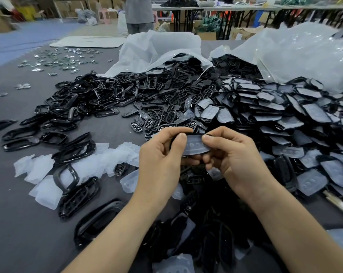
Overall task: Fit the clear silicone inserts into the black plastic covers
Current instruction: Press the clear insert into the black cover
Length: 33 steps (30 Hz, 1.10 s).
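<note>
Both hands hold one piece above the grey table (19, 223) at centre. My left hand (160, 154) and my right hand (233, 156) pinch a black plastic cover with a clear silicone insert (195, 145) lying in it, thumbs pressing on the insert from each side. Loose clear inserts (46, 192) lie at the left front. Empty black covers (76, 148) are scattered around them. A large heap of covers with inserts in them (304, 119) fills the right side.
Two open plastic bags (156, 50) spill black parts (166, 85) at the back centre. Small shiny metal pieces (64, 60) lie at the far left. A person (139, 14) stands beyond the table. More black covers (202, 233) lie between my forearms.
</note>
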{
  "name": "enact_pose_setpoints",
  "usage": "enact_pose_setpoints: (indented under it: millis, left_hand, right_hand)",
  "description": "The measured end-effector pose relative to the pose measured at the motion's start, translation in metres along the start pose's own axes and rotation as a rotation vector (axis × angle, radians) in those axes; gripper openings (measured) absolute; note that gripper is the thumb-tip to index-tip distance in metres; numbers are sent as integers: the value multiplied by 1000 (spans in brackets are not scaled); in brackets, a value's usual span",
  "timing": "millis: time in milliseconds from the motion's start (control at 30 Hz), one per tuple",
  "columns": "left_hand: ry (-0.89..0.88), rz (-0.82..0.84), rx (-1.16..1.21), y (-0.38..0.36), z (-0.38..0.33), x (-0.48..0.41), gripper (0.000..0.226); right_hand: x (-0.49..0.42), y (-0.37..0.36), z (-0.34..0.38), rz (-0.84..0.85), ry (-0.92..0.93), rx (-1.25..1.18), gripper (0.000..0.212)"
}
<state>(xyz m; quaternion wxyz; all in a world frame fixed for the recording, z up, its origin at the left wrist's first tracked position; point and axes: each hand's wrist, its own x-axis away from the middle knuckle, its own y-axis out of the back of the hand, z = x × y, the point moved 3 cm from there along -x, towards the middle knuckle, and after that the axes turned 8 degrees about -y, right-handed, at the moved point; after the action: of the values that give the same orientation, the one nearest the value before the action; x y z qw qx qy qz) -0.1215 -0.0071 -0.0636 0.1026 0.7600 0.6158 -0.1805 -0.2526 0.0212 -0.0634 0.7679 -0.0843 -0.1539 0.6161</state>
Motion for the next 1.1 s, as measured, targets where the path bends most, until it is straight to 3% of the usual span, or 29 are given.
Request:
enact_pose_setpoints:
  millis: [100, 967, 1100]
  left_hand:
    - [24, 49, 106, -2, -1, 0, 20]
    - [66, 95, 208, -4, 1, -1, 17]
    - [118, 145, 224, -4, 3, -1, 34]
  right_hand:
    - [0, 3, 4, 6, -1, -2, 9]
    - [-1, 8, 4, 12, 70, 74, 18]
    - [-2, 12, 2, -66, 56, 113, 13]
